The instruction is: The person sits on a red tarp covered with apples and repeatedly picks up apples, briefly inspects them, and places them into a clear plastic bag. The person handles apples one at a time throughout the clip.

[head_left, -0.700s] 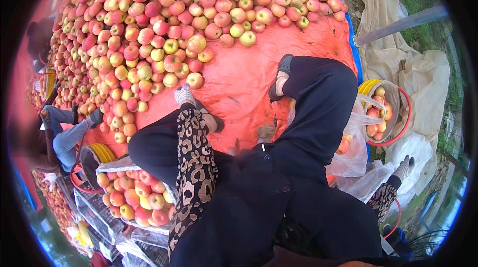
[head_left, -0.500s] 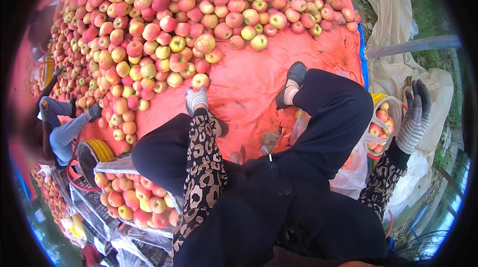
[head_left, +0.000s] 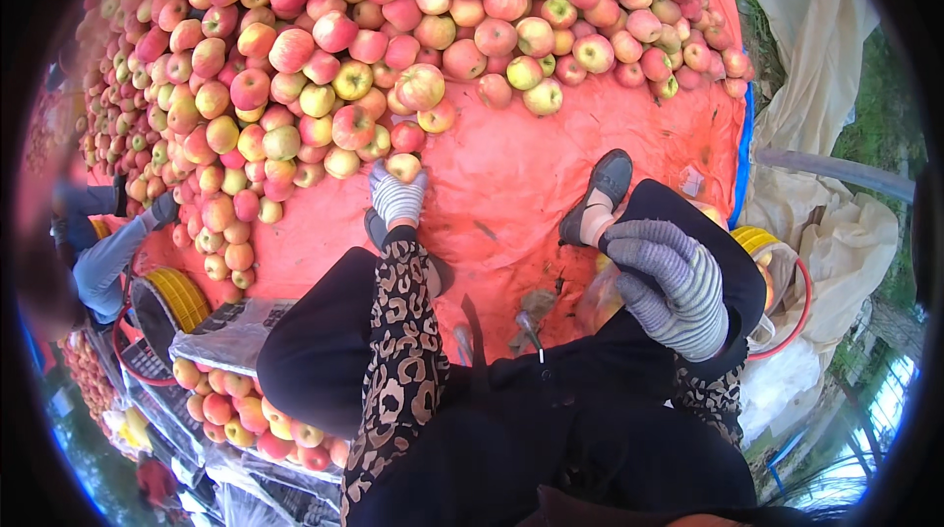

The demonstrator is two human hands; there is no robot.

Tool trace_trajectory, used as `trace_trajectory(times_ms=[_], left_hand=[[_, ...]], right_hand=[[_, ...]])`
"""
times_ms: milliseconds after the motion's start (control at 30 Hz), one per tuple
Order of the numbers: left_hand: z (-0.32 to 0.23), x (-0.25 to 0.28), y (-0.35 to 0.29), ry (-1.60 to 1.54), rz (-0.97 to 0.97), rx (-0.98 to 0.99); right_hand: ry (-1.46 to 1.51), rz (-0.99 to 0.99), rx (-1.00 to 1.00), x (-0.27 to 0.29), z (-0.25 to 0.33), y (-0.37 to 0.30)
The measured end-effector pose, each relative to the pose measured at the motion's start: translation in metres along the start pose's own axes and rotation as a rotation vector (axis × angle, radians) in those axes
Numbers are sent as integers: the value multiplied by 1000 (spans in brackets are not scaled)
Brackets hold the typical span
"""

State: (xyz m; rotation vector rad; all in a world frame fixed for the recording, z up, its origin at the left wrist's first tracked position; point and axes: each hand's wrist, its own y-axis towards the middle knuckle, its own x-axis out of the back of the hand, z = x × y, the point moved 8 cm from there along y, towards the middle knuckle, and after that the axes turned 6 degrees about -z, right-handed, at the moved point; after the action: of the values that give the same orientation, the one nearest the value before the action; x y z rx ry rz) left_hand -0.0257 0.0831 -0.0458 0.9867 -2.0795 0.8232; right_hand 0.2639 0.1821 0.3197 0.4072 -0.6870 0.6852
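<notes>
My left hand (head_left: 397, 199), in a striped knit glove, reaches to the near edge of a big apple pile (head_left: 295, 50). Its fingers and thumb close around the near side of a yellow-red apple (head_left: 403, 167) resting on the red sheet. Over my right knee hangs my right hand (head_left: 674, 289), in a grey-and-white striped glove. Its fingers are bent but apart from the thumb, and no object shows in them; the palm side is hidden.
Red sheeting (head_left: 492, 173) lies under the apples and my feet. Left of me stand a plastic-lined crate of apples (head_left: 251, 414) and a yellow basket (head_left: 177, 299). Another yellow basket (head_left: 755, 240) with a red handle is at my right. Another person's leg (head_left: 113, 266) shows at far left.
My right hand has swung inward, from beside the right-hand basket to above my right knee. My left hand stays at the same apple. The view has shifted slightly.
</notes>
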Motion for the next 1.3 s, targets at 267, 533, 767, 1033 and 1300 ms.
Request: trace_trajectory(times_ms=[267,533,767,1033,1300], left_hand=[[-70,-25,-56,-1654,749,841],[-167,14,-136,-1836,905,632],[-195,49,-210,-2112,1285,815],[-190,91,-222,-1835,1059,573],[-183,122,-213,-1281,784,99]], right_hand=[[-15,121,3,-28,5,-14],[-277,-16,187,-79,14,-22],[-384,-274,88,-72,-13,-8],[241,-232,260,-56,20,-30],[188,-226,123,-65,14,-39]])
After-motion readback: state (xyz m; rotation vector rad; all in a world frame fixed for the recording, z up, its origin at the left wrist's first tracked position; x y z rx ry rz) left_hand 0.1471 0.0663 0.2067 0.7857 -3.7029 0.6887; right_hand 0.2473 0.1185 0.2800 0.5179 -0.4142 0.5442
